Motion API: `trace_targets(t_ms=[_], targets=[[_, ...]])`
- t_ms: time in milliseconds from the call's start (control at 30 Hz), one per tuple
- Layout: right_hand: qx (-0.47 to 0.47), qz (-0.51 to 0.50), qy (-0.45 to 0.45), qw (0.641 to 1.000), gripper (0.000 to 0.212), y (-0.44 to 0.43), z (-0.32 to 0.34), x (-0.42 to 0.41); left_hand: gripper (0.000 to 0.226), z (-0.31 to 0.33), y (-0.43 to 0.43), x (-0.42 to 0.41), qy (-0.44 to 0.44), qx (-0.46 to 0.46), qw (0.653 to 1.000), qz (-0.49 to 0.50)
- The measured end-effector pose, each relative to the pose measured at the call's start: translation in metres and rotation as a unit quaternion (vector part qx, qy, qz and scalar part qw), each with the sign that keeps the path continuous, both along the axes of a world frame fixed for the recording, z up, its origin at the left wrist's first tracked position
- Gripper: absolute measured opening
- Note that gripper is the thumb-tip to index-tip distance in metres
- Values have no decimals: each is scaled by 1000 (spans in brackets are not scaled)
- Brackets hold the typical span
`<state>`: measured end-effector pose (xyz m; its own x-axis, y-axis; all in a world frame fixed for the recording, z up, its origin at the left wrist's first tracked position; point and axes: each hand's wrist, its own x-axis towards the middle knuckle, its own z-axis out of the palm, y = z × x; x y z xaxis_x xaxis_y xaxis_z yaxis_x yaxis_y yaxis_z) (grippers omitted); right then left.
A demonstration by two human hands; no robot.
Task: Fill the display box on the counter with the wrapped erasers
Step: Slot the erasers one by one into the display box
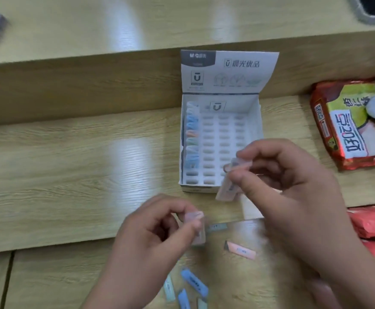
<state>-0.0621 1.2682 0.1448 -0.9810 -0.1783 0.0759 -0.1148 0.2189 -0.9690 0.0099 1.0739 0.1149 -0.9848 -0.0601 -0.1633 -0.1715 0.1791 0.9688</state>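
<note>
A white display box (257, 121) stands open on the wooden counter, its lid upright. Its left column holds a row of coloured wrapped erasers (192, 139); the other slots look bare. My right hand (293, 186) pinches a pale pink wrapped eraser (225, 190) over the box's front right corner. My left hand (150, 239) pinches another pale pink wrapped eraser (196, 228) just in front of the box. Loose erasers lie near me: a pink one (241, 249), a grey-green one (217, 226) and several blue ones (193, 279).
A raised wooden ledge (81, 81) runs behind the box. A red snack bag (351, 123) lies at the right, with red plastic packets (373, 221) below it. A dark object (373, 10) sits at the top right corner.
</note>
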Motion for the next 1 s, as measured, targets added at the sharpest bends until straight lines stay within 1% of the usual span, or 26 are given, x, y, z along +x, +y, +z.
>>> trace_targets(t_ms=[133,200,333,433,533,600,700,767,900,1000], targets=[[-20,19,-11,1000,16,-18,-1,-35,21,23,-25,-31,48,2,998,43],[-16,40,-19,999,19,-24,-8,-43,22,26,-30,-42,62,11,996,69],[41,52,-26,997,21,-31,-20,-47,19,23,-29,-53,66,22,995,67],[87,53,-15,995,20,-32,-26,-46,16,18,-27,-54,72,31,994,81],[106,60,-22,992,18,-31,-28,-45,12,16,-25,-52,81,39,991,97],[143,68,6,987,16,-32,-27,-45,13,16,-24,-49,89,41,990,106],[223,103,77,966,10,-35,-23,-43,14,17,-20,-46,88,47,989,107],[252,114,101,956,7,-37,-20,-41,14,17,-19,-45,88,49,989,109],[234,102,90,963,11,-37,-18,-41,12,18,-18,-46,97,41,989,104],[272,104,88,952,8,-35,-21,-40,12,17,-17,-48,99,37,990,98]])
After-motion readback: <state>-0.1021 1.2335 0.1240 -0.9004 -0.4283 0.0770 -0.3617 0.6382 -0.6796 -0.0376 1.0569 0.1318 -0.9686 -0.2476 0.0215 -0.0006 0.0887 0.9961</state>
